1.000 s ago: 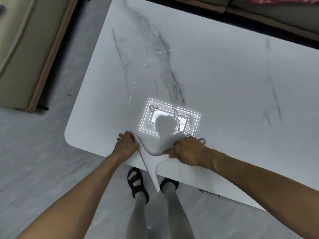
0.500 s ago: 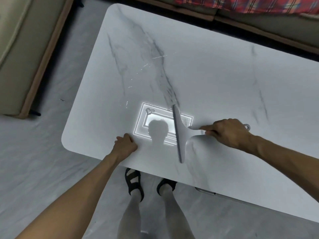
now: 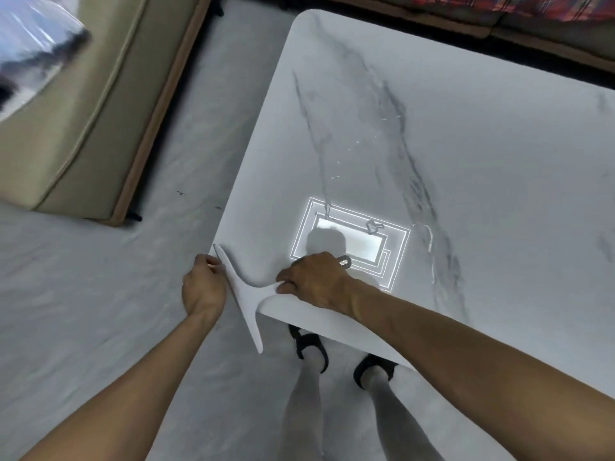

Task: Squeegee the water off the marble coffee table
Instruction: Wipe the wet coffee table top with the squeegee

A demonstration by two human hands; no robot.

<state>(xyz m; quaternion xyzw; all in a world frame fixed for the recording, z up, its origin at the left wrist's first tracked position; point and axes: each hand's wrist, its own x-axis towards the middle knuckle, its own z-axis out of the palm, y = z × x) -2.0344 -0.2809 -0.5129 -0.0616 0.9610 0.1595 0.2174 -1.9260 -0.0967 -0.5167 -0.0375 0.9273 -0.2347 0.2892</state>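
Note:
My right hand (image 3: 314,282) grips the handle of a white squeegee (image 3: 244,296), whose blade lies along the near-left corner of the white marble coffee table (image 3: 482,154) and sticks out past the edge over the floor. My left hand (image 3: 204,287) sits just off that corner, its fingers curled against the table edge behind the blade. Thin streaks and small beads of water (image 3: 429,237) glint on the marble around a bright reflected ceiling light (image 3: 352,242).
A beige sofa (image 3: 66,111) with a wooden base stands to the left across a strip of grey floor. Another sofa with a red plaid cover (image 3: 532,8) runs along the table's far side. My feet in black sandals (image 3: 309,344) stand under the near edge.
My right hand has swept the squeegee from the middle of the near side leftward to the table's corner, so the blade now overhangs the edge. The camera view has swung left.

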